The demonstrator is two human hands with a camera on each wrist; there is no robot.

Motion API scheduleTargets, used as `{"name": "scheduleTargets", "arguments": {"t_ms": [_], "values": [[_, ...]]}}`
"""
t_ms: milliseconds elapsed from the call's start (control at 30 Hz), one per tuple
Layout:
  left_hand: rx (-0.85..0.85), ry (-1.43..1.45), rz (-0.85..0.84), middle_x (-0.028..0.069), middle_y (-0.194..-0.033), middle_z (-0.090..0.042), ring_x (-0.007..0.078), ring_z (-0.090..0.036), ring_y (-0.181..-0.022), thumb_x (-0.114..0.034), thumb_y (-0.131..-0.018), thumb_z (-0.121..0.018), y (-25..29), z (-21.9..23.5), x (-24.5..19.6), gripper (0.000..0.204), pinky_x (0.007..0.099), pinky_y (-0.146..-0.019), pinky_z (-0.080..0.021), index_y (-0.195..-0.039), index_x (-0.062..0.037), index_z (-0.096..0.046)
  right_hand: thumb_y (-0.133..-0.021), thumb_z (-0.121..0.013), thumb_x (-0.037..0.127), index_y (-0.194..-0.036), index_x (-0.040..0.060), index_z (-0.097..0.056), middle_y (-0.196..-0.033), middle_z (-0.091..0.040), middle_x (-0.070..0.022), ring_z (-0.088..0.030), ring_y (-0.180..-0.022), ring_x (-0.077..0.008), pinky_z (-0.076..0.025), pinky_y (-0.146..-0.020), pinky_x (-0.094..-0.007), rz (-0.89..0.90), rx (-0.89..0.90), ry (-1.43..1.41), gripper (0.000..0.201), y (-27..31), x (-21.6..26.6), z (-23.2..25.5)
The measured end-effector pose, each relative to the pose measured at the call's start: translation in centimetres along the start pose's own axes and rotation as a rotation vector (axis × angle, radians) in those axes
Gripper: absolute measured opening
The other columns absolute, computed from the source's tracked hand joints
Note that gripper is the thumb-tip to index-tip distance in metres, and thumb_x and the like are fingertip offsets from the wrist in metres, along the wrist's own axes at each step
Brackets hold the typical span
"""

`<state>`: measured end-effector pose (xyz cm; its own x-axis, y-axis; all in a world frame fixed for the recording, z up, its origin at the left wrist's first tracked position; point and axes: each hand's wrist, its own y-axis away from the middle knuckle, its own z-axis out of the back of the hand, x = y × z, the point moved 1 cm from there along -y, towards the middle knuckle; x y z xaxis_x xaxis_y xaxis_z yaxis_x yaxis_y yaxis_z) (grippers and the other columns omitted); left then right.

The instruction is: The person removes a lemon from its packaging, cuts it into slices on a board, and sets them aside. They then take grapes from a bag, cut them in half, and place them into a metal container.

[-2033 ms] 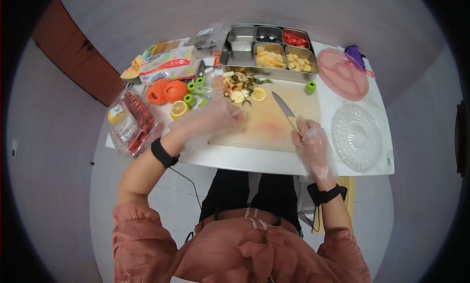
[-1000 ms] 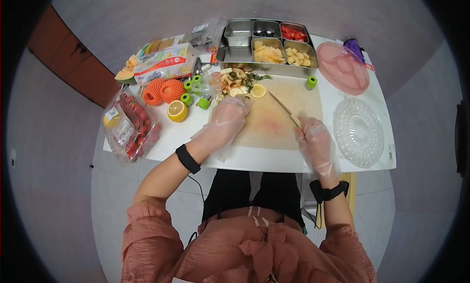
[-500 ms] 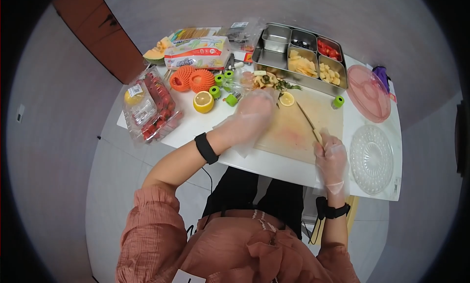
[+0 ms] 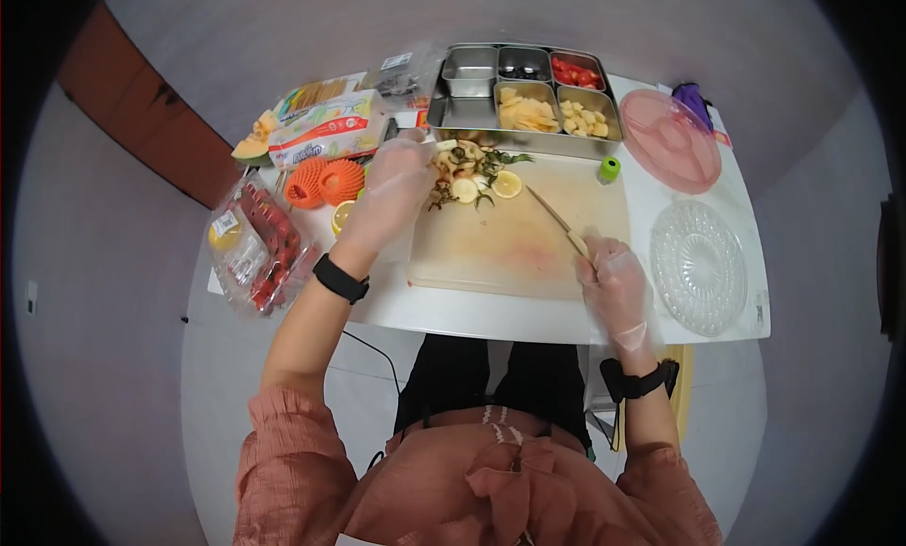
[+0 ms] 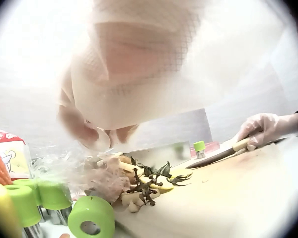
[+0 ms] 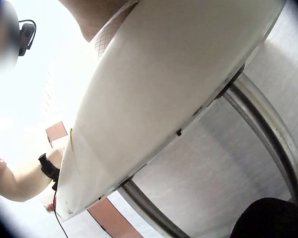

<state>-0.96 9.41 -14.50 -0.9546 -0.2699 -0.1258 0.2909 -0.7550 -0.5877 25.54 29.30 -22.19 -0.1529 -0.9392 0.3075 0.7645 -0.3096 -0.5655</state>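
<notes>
The gloved right hand [image 4: 615, 286] grips the handle of a knife [image 4: 555, 212], whose blade lies over the cutting board [image 4: 500, 249]. In the left wrist view the right hand [image 5: 268, 130] and knife [image 5: 213, 159] show beyond the scraps. Raised at the board's left side is the gloved left hand [image 4: 392, 187], near a pile of peels and green leaves [image 4: 462, 159]. In the left wrist view the left hand [image 5: 114, 79] hangs above the scraps [image 5: 139, 181], thumb and a finger close together; whether they pinch anything is unclear. Lemon slices [image 4: 507, 184] lie beside the pile.
Behind the board stands a steel tray [image 4: 528, 140] with tubs of cut fruit. Green-capped cutters [image 5: 92, 218], orange foam nets [image 4: 326, 181], a lemon half [image 4: 343, 216] and packaged strawberries [image 4: 269, 239] are left. A pink plate [image 4: 670, 140] and clear plate [image 4: 698, 266] are right.
The left hand has risen from beside the scrap pile and moved left and back. The right hand keeps its grip on the knife. The head view has shifted.
</notes>
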Motion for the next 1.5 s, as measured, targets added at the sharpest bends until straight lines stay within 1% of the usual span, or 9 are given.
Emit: {"name": "scheduleTargets", "arguments": {"t_ms": [67, 133, 367, 467, 533, 733, 1067, 1267, 1500], "values": [[-0.008, -0.019, -0.003, 0.023, -0.091, -0.062, 0.0423, -0.061, -0.09, -0.007, -0.078, -0.063, -0.1, 0.7, -0.6, 0.013, 0.0487, -0.082, -0.049, -0.077, 0.0054, -0.063, -0.083, -0.071, 0.009, -0.116, 0.0024, -0.066, -0.084, -0.065, -0.0165, -0.063, -0.08, -0.0351, -0.052, -0.066, -0.0442, -0.004, -0.005, 0.001, 0.034, 0.0, 0.2, 0.1], [0.171, 0.043, 0.086, 0.0228, -0.088, -0.063, 0.0425, -0.061, -0.089, -0.006, -0.079, -0.062, -0.3, 1.0, -0.6, 0.011, 0.0486, -0.081, -0.049, -0.077, 0.0048, -0.063, -0.083, -0.071, 0.006, -0.115, 0.0029, -0.065, -0.079, -0.063, -0.0172, -0.062, -0.078, -0.0378, -0.049, -0.068, -0.045, 0.018, -0.038, -0.059, 0.032, -0.2, 0.3, 0.2], [0.118, 0.018, 0.308, 0.0227, -0.082, -0.062, 0.0404, -0.061, -0.084, -0.006, -0.076, -0.062, -1.1, 0.8, -0.8, 0.008, 0.0482, -0.076, -0.048, -0.075, 0.0016, -0.065, -0.082, -0.07, 0.004, -0.11, 0.0024, -0.067, -0.077, -0.061, -0.0163, -0.062, -0.075, -0.0365, -0.049, -0.064, -0.0443, 0.042, -0.091, -0.065, 0.029, 0.0, -0.1, 0.0], [0.122, -0.091, 0.245, 0.0204, -0.078, -0.062, 0.0387, -0.062, -0.082, -0.01, -0.076, -0.066, -1.3, 1.2, -0.8, 0.011, 0.0476, -0.074, -0.049, -0.076, 0.0005, -0.066, -0.082, -0.07, 0.006, -0.106, 0.0028, -0.063, -0.082, -0.062, -0.0118, -0.062, -0.081, -0.0338, -0.051, -0.065, -0.0439, 0.029, -0.014, -0.043, 0.025, 0.1, -0.4, -0.3], [0.096, -0.155, -0.029, 0.0178, -0.076, -0.063, 0.0362, -0.063, -0.08, -0.015, -0.078, -0.069, -1.3, 2.2, -1.6, 0.015, 0.0466, -0.073, -0.049, -0.079, -0.0004, -0.067, -0.082, -0.069, 0.005, -0.106, 0.0028, -0.063, -0.081, -0.061, -0.0119, -0.061, -0.079, -0.0338, -0.05, -0.063, -0.0438, 0.02, 0.023, -0.033, 0.025, 0.1, -0.7, -0.4], [-0.07, -0.159, 0.146, 0.0145, -0.074, -0.065, 0.0335, -0.064, -0.078, -0.02, -0.081, -0.07, -1.7, 1.6, -2.1, 0.019, 0.0451, -0.073, -0.049, -0.075, -0.0024, -0.07, -0.083, -0.068, 0.005, -0.105, 0.0018, -0.064, -0.082, -0.061, -0.0136, -0.061, -0.078, -0.0336, -0.05, -0.063, -0.0433, 0.05, -0.071, -0.033, 0.023, 0.2, -0.4, -0.2], [-0.13, -0.181, 0.029, 0.0144, -0.069, -0.065, 0.0346, -0.063, -0.073, -0.021, -0.078, -0.071, -2.4, 0.7, -2.3, 0.026, 0.0446, -0.073, -0.048, -0.061, -0.0025, -0.067, -0.086, -0.068, 0.009, -0.103, 0.0018, -0.064, -0.084, -0.064, -0.0143, -0.063, -0.08, -0.0339, -0.052, -0.065, -0.0434, 0.073, 0.01, -0.014, 0.019, 0.0, 0.4, 0.5], [-0.001, -0.171, -0.112, 0.0139, -0.059, -0.058, 0.0334, -0.062, -0.072, -0.017, -0.07, -0.072, -2.5, -0.5, -3.2, 0.02, 0.0435, -0.068, -0.048, -0.058, -0.0036, -0.065, -0.088, -0.067, 0.01, -0.106, 0.0005, -0.065, -0.085, -0.065, -0.0167, -0.063, -0.08, -0.0359, -0.052, -0.067, -0.0448, -0.056, 0.037, -0.194, 0.02, 0.2, 0.7, 0.7], [0.122, 0.012, -0.299, 0.014, -0.072, -0.062, 0.0322, -0.063, -0.077, -0.017, -0.068, -0.072, -3.0, -4.3, -4.9, 0.017, 0.045, -0.07, -0.048, -0.065, -0.0067, -0.06, -0.088, -0.068, 0.012, -0.111, 0.0017, -0.067, -0.084, -0.065, -0.0194, -0.063, -0.082, -0.0396, -0.05, -0.072, -0.0479, -0.17, -0.019, -0.101, 0.025, 1.4, 1.0, 1.1]]}}
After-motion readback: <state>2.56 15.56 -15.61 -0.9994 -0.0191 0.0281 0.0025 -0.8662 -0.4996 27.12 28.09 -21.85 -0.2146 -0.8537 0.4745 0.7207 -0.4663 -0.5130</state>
